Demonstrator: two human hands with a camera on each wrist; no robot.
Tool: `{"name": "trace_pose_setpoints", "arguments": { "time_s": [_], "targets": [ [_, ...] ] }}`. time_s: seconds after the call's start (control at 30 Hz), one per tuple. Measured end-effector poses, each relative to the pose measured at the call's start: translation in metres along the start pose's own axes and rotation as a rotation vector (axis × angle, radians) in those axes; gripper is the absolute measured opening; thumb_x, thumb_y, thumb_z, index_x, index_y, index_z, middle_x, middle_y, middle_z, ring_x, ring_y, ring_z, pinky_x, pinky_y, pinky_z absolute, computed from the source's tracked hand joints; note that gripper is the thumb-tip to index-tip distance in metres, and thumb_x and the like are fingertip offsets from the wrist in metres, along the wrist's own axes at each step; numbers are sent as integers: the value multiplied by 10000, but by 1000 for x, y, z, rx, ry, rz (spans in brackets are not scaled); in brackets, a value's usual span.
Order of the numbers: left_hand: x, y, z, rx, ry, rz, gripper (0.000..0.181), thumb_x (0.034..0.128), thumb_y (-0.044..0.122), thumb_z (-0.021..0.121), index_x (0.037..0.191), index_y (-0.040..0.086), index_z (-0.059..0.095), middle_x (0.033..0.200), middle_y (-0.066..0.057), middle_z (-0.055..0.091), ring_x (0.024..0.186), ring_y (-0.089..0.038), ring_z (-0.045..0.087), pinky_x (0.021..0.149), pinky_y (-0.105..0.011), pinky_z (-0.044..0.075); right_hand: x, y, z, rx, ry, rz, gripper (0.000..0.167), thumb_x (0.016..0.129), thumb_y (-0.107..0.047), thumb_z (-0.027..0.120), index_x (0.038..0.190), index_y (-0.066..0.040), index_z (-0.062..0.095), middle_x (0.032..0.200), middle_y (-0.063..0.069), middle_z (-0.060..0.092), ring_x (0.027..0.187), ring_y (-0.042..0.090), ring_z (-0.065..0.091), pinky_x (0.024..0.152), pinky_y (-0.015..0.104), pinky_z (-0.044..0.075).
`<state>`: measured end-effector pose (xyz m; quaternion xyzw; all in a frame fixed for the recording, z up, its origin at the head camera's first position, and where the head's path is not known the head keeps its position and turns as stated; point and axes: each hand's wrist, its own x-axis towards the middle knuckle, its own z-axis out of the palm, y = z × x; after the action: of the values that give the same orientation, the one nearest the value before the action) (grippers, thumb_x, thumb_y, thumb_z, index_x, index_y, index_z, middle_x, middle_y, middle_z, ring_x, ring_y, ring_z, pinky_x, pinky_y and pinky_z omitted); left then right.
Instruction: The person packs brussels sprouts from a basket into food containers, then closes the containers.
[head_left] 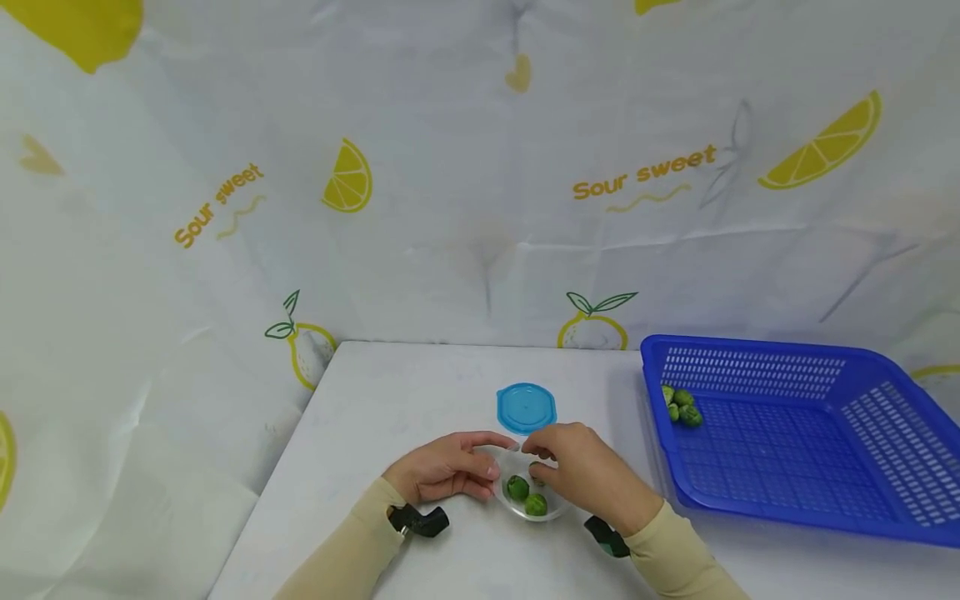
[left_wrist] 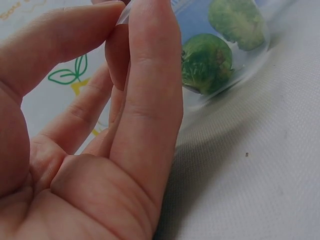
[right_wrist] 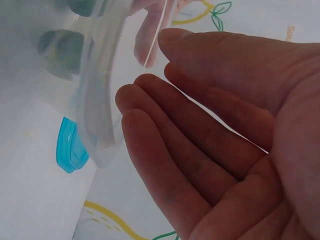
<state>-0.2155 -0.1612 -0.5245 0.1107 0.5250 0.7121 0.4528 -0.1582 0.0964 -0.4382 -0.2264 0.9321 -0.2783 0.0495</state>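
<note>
A clear bowl (head_left: 557, 502) sits near the front middle of the table, between the two hands, with small green sprouts inside: one on the left (head_left: 517, 487), one toward the front (head_left: 536, 504), and a third partly hidden beneath the right thumb. The left hand (head_left: 448, 468) grasps the bowl at its left side, its thumb against the near part of the rim and its forefinger stretched along the far part. From the left wrist, a thin clear edge shows pinched between the digits, while the other fingers bend loosely. The right hand (head_left: 588, 468) is over the right side of the bowl, palm down, its grip released: the fingers are gently bent, the thumb stands apart from them, and the right wrist view shows nothing between them. The thumb tip is right by the clear rim; whether it touches, I cannot tell.

Just beyond the bowl, a blue lid (head_left: 527, 408) lies flat on the white table (head_left: 382, 392). To the right, well apart from the left hand, stands a blue basket (head_left: 780, 454) with more sprouts (head_left: 684, 408) bunched at its far left corner. Both forearms have pale sleeves (head_left: 341, 558) and black straps (head_left: 420, 521) at the wrists. Behind everything hangs a white cloth (head_left: 450, 242) printed with lemons and lettering
</note>
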Motion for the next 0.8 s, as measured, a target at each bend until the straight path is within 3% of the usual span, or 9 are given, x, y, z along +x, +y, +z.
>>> {"name": "trace_pose_setpoints", "arguments": {
  "time_s": [0.2, 0.43, 0.6, 0.8],
  "targets": [
    [7, 1, 1, 24, -10, -1, 617, 980, 53, 735, 1560, 106, 533, 862, 14, 697, 809, -121, 746, 830, -267, 675, -6, 3, -9, -40, 43, -23, 205, 933, -117, 845, 1132, -82, 814, 1019, 20, 800, 933, 192, 733, 837, 392, 664],
    [2, -3, -2, 20, 12, -10, 629, 983, 53, 736, 1572, 108, 522, 908, 0, 743, 805, -108, 743, 829, -265, 674, -16, -1, -26, -55, 99, -14, 169, 955, -161, 834, 1122, -146, 815, 994, -64, 773, 913, 114, 699, 816, 298, 639],
    [-1, -3, -2, 7, 20, -16, 614, 993, 44, 728, 1570, 112, 527, 901, 2, 746, 811, -109, 754, 843, -273, 677, -26, 8, -60, -46, 90, 5, 153, 980, -192, 810, 1132, -180, 813, 1022, -92, 773, 919, 59, 680, 835, 324, 644],
    [-1, -1, 0, -14, 11, -20, 626, 990, 15, 719, 1576, 104, 517, 905, -12, 757, 813, -116, 763, 850, -274, 678, -45, 44, -113, 3, 69, 13, 159, 987, -209, 802, 1145, -197, 818, 1045, -107, 791, 933, 35, 724, 826, 262, 641]
  ]
}}
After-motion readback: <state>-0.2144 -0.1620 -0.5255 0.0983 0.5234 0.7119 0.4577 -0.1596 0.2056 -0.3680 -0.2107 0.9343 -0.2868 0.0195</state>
